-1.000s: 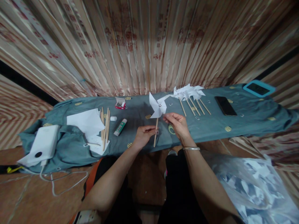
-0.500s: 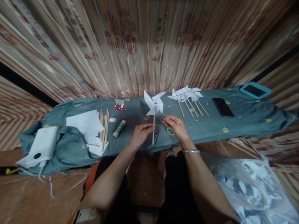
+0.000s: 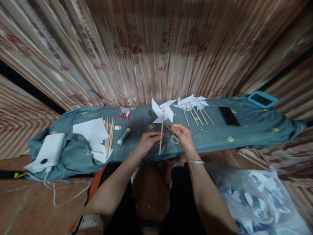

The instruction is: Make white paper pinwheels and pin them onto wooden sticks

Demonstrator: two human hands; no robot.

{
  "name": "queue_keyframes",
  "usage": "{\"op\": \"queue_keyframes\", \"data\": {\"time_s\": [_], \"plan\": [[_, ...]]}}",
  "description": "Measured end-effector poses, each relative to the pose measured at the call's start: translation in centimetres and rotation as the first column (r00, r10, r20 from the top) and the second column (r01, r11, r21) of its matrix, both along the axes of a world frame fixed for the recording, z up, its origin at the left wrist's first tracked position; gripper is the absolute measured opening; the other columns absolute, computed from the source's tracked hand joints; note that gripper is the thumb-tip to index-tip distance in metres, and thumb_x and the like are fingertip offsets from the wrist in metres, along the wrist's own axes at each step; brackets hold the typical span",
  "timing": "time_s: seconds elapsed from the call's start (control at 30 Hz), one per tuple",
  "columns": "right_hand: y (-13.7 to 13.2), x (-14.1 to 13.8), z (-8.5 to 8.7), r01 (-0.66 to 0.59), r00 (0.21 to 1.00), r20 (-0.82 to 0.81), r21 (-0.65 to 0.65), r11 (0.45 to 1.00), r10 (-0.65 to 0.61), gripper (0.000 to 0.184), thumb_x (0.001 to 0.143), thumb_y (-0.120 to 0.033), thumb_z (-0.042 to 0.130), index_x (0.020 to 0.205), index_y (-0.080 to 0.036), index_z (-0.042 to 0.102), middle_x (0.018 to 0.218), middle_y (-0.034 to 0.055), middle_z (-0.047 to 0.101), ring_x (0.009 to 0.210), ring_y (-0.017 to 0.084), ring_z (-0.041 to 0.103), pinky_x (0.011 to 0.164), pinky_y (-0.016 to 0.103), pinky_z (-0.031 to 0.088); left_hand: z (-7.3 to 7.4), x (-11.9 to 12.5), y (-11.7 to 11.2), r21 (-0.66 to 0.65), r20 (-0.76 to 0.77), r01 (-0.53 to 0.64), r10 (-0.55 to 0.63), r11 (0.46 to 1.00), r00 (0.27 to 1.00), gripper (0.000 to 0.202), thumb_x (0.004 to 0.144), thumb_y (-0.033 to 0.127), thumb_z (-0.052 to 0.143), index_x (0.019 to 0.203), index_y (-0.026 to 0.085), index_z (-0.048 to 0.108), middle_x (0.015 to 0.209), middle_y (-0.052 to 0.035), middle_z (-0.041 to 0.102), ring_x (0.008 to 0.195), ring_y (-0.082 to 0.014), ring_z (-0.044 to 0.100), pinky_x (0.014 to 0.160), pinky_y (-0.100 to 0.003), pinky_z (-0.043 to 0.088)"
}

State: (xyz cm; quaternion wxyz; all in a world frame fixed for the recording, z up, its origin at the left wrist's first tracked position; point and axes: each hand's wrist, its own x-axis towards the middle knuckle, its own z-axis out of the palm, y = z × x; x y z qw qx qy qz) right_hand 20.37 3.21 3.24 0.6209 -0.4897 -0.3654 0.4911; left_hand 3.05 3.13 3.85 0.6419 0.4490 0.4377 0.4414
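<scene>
Upright in front of me is a white paper pinwheel (image 3: pixel 164 112) on a wooden stick, with a shiny pin head at its centre. My left hand (image 3: pixel 148 141) pinches the stick below the paper blades. Just to the right of the stick, my right hand (image 3: pixel 182 134) has its thumb and fingertips together; whatever they hold, if anything, is too small to make out. Close by that hand, a green scissors handle (image 3: pixel 174 139) lies on the cloth. Several finished pinwheels (image 3: pixel 192 102) lie in an overlapping row beyond my right hand.
On the cloth-covered table (image 3: pixel 210 140) to the left are a glue stick (image 3: pixel 124 136), its white cap (image 3: pixel 117 127), an open box of pins (image 3: pixel 125 113), wooden sticks (image 3: pixel 111 133), paper sheets (image 3: pixel 91 130) and a white power bank (image 3: pixel 50 150). A phone (image 3: pixel 229 116) lies right; a plastic bag (image 3: pixel 261 199) stands below.
My right hand has come slightly left, nearer the pinwheel's stick. The pinwheel's blades have turned a little. My left hand keeps its hold, and the camera view has shifted slightly.
</scene>
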Motion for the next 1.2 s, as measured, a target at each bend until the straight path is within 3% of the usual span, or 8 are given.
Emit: {"op": "queue_keyframes", "data": {"time_s": [0.17, 0.37, 0.47, 0.6, 0.77, 1.2], "plan": [[0.7, 1.9, -0.5, 0.173, 0.982, -0.071, 0.002, 0.985, -0.172, 0.037, 0.062, -0.049, 0.081, 0.087, -0.023, 0.072, 0.088, 0.0001, 0.075, 0.077, 0.013, 0.064, 0.069, 0.025, 0.047, 0.0, 0.7, -0.9, -0.105, -0.004, 0.120, -0.121, 0.987, 0.993, 0.032, 0.050, 0.032, 0.088, 0.077, 0.017, 0.080, 0.080, -0.0066, 0.077, 0.071, -0.0151, 0.064, 0.079, -0.030, 0.051], [0.8, 3.6, -0.5, 0.244, 0.962, -0.122, -0.019, 0.970, -0.245, 0.041, 0.063, -0.048, 0.080, 0.094, -0.024, 0.070, 0.097, 0.0020, 0.075, 0.089, 0.018, 0.067, 0.071, 0.027, 0.049, -0.3, 1.5, -1.1, -0.114, -0.032, 0.170, -0.175, 0.979, 0.984, 0.028, 0.052, 0.030, 0.087, 0.077, 0.018, 0.080, 0.080, -0.0063, 0.078, 0.072, -0.0159, 0.065, 0.080, -0.030, 0.051], [0.8, 4.1, -0.1, 0.233, 0.959, -0.162, -0.011, 0.972, -0.232, 0.043, 0.066, -0.052, 0.076, 0.099, -0.025, 0.068, 0.106, 0.0036, 0.074, 0.102, 0.020, 0.066, 0.076, 0.030, 0.052, -0.3, 1.8, -1.3, -0.116, -0.043, 0.212, -0.218, 0.970, 0.975, 0.028, 0.053, 0.031, 0.086, 0.076, 0.018, 0.080, 0.079, -0.0065, 0.077, 0.071, -0.0162, 0.065, 0.078, -0.031, 0.051], [1.0, 4.2, 0.6, 0.134, 0.968, -0.217, 0.024, 0.991, -0.125, 0.045, 0.071, -0.053, 0.071, 0.107, -0.026, 0.066, 0.113, 0.0052, 0.073, 0.110, 0.024, 0.065, 0.082, 0.037, 0.054, -0.5, 2.2, -1.7, -0.115, -0.070, 0.256, -0.265, 0.960, 0.962, 0.028, 0.053, 0.033, 0.086, 0.076, 0.018, 0.080, 0.080, -0.0064, 0.078, 0.071, -0.0169, 0.065, 0.077, -0.030, 0.051], [1.2, 4.1, 1.5, 0.094, 0.975, -0.210, 0.091, 0.991, -0.073, 0.035, 0.071, -0.048, 0.072, 0.095, -0.023, 0.070, 0.104, 0.0057, 0.076, 0.110, 0.026, 0.066, 0.081, 0.037, 0.056, -0.8, 2.3, -2.1, -0.111, -0.083, 0.269, -0.279, 0.957, 0.957, 0.026, 0.054, 0.033, 0.085, 0.076, 0.020, 0.080, 0.077, -0.0055, 0.077, 0.071, -0.0169, 0.064, 0.077, -0.030, 0.050], [1.2, 2.8, 1.4, 0.086, 0.984, -0.162, 0.064, 0.994, -0.074, 0.027, 0.057, -0.041, 0.085, 0.073, -0.023, 0.073, 0.071, 0.0013, 0.074, 0.072, 0.019, 0.068, 0.064, 0.030, 0.054, -0.5, 0.7, -2.1, -0.095, -0.094, 0.182, -0.191, 0.979, 0.977, 0.025, 0.055, 0.032, 0.085, 0.075, 0.019, 0.080, 0.079, -0.0052, 0.078, 0.072, -0.0172, 0.065, 0.077, -0.030, 0.051]]}}
